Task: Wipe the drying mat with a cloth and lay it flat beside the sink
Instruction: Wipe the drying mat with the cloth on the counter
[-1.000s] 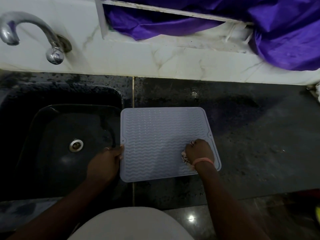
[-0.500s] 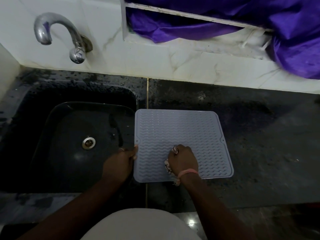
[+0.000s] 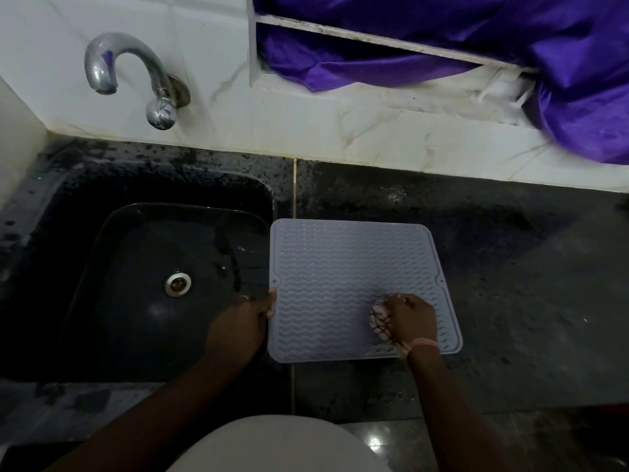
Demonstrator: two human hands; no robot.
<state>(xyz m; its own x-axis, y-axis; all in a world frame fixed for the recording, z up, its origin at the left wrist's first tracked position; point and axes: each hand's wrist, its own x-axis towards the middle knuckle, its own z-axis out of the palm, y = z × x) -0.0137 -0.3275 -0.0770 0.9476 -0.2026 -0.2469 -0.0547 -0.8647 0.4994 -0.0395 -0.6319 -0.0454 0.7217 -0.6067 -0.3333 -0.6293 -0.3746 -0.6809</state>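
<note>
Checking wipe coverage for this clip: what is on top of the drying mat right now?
On the drying mat, the right hand grips a bunched cloth near the front right corner. The left hand holds its left edge. The mat surface under the cloth and hand is hidden.

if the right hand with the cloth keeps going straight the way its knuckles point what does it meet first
Probably nothing but bare drying mat up to its far edge; the right hand and cloth would then reach dark counter.
</note>
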